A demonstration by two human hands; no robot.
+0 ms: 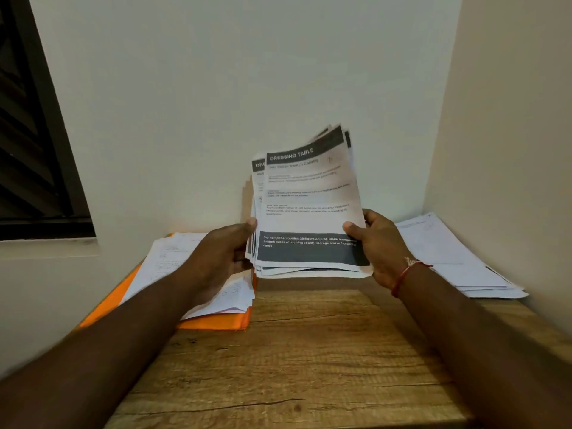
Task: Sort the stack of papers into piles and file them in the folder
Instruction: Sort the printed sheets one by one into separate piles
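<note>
- Head view is showing the stack of papers (306, 209) standing upright above the worktop (294, 360), its top sheet headed "DRESSING TABLE".
- At its 9 o'clock edge the left hand (223, 252) is gripping it; the right hand (377, 243) is gripping the 3 o'clock edge.
- At 9 o'clock of the stack a loose pile (173, 258) is lying on the orange folder (213, 323); a second pile (448, 255) is lying at 3 o'clock.
</note>
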